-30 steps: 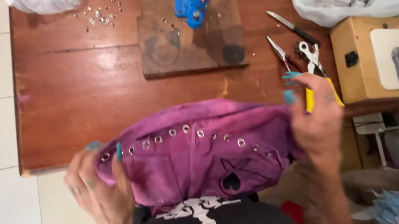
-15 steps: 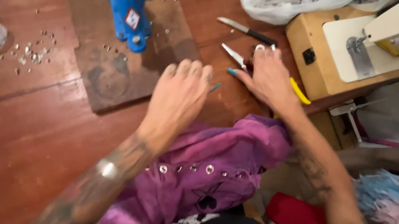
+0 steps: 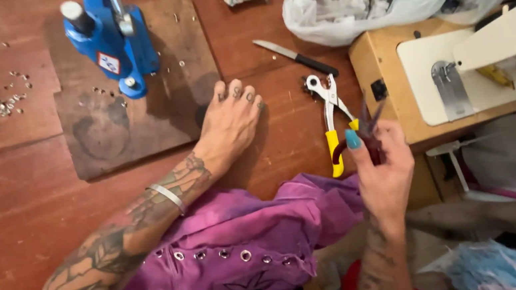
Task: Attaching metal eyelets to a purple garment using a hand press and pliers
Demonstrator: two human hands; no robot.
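Purple garment [image 3: 239, 248] with a row of metal eyelets lies bunched at the wooden table's [image 3: 10, 200] near edge. Left hand [image 3: 232, 125] rests flat on the worn board [image 3: 109, 135] – fingers loose, gripping nothing. Right hand [image 3: 378, 162] is clenched around dark-handled pliers [image 3: 366, 126] – beside the yellow-handled punch [image 3: 332, 121].

My left forearm is bare and covered in dark tattoos, floral shapes running from the elbow down to the wrist. A thin silver bangle [image 3: 166, 197] circles that wrist, just below the last tattoo. Small inked marks sit on the knuckles of my left hand [image 3: 230, 122]. My right hand [image 3: 381, 171] has nails painted turquoise, and its forearm carries fainter tattoo work too.
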